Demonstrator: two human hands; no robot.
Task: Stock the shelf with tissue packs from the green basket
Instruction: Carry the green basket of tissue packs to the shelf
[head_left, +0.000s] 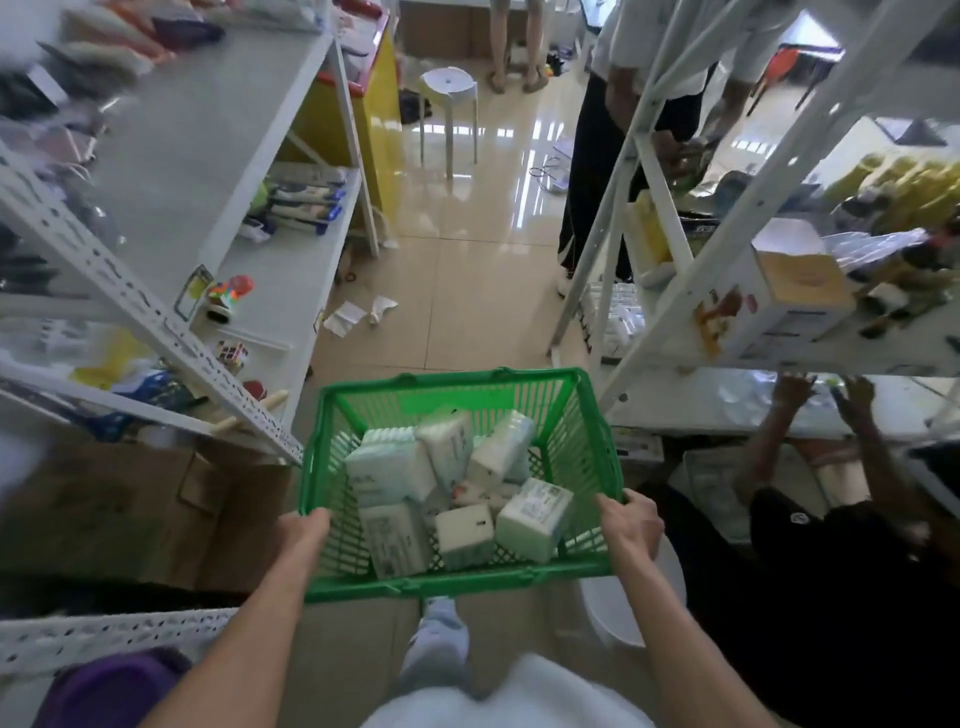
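Green basket at lower centre, tissue packs heaped inside. Left hand clamped on left rim, right hand on right rim. Open tiled floor ahead between white shelf units.

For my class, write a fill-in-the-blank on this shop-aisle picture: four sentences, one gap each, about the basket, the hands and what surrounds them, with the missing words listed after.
1. The tissue packs lie inside a basket coloured ____.
2. The left hand and right hand each grip a ____ of the basket.
3. Far down the aisle stands a white ____ on the tiled floor.
4. The shelving on both sides of the aisle is coloured ____.

Missing words: green; side; stool; white
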